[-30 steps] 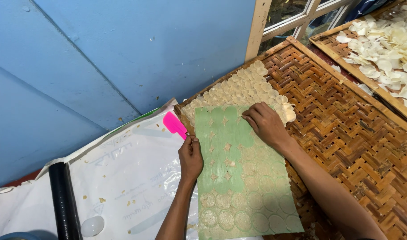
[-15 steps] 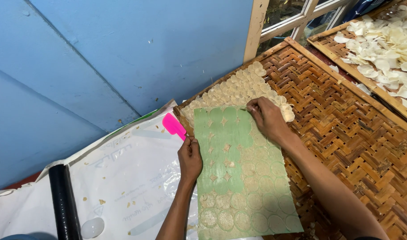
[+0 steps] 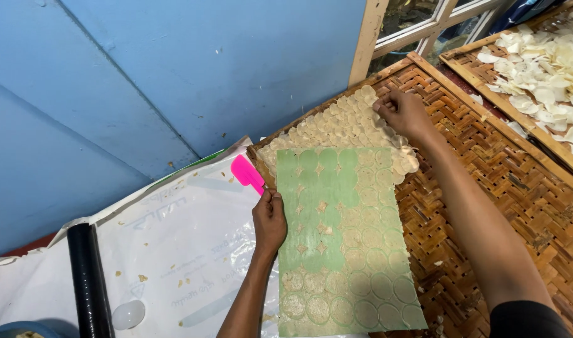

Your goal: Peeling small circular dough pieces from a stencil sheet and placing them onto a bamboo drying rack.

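Woven bamboo tray (image 3: 518,188) at right, partly covered. Green sheet (image 3: 342,244) at centre, many dough discs left (top ones gone). Laid discs (image 3: 342,122) above. Right hand (image 3: 404,112) pressing them, fingers bent. Left hand (image 3: 269,219) clamped on pink scraper (image 3: 247,173).

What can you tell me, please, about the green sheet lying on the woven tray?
The green sheet is a thin, flat, pale green rectangle, seemingly flexible plastic. It lies lengthwise on the woven bamboo tray, its left edge over the tray's border. Pale round discs cover its right side and near end; the upper left shows bare green circle marks with small star-shaped scraps between. The left hand, holding a pink scraper, rests at its left edge. Its far end meets the laid-out discs under the right hand.
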